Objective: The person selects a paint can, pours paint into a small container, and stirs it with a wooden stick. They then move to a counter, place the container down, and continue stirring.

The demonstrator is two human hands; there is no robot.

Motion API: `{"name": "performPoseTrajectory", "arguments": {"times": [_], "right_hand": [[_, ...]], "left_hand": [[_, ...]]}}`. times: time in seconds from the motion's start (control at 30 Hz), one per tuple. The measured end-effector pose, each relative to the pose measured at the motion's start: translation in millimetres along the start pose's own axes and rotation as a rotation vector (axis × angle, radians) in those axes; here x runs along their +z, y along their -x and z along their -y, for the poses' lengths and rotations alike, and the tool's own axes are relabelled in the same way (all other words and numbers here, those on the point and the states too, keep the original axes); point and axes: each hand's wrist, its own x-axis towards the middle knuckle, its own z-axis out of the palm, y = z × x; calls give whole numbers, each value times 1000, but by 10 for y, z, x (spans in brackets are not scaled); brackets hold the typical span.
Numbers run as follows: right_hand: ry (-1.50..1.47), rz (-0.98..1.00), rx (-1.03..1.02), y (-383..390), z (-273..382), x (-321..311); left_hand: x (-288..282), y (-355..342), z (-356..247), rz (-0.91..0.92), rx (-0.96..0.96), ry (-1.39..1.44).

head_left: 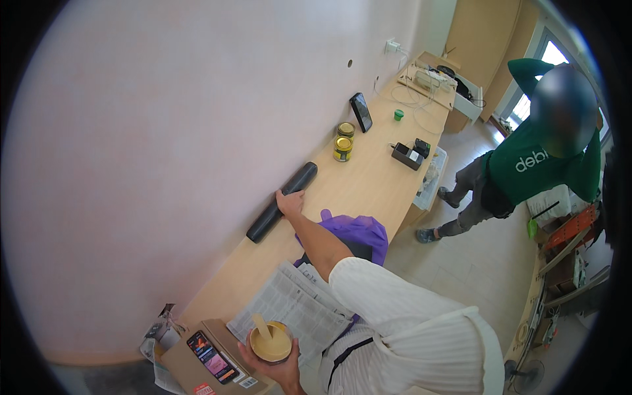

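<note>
My left hand [284, 370], low in the picture, is closed round a round tub [279, 349] of cream-coloured paste. A flat wooden stick [261, 326] stands tilted in the paste. Stretched out along the bench, my right arm ends in my right hand [291, 203], which grips the middle of a long black roll [264, 223]. That roll lies slantwise by the wall. Newspaper sheets [283, 304] are spread between my hands. Beside my right forearm is a crumpled purple cloth or bag [359, 232], partly over something dark.
A cardboard box [181, 361] with a lit phone [212, 357] sits by my left hand. Along the bench [368, 178] are yellow cans [342, 149], an upright phone [361, 112], a green cap [399, 115], a black charger [407, 157] and cables. A person in green [526, 158] stands at right, arms raised.
</note>
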Motion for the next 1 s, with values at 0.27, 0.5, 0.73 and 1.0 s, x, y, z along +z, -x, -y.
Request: {"name": "performPoseTrajectory", "arguments": {"times": [0.27,0.5,0.73,1.0], "right_hand": [[-63,56,43,-53,-34,-9],[-31,-20,-51,-307,-160,24],[-118,110,44,48,-53,92],[-37,9,-21,-247,-197,175]], "left_hand": [[23,0,-81,35,-12,-38],[94,26,-111,59,-11,-9],[40,140,-102,15,-8,-71],[196,177,-125,7,-15,-29]]}}
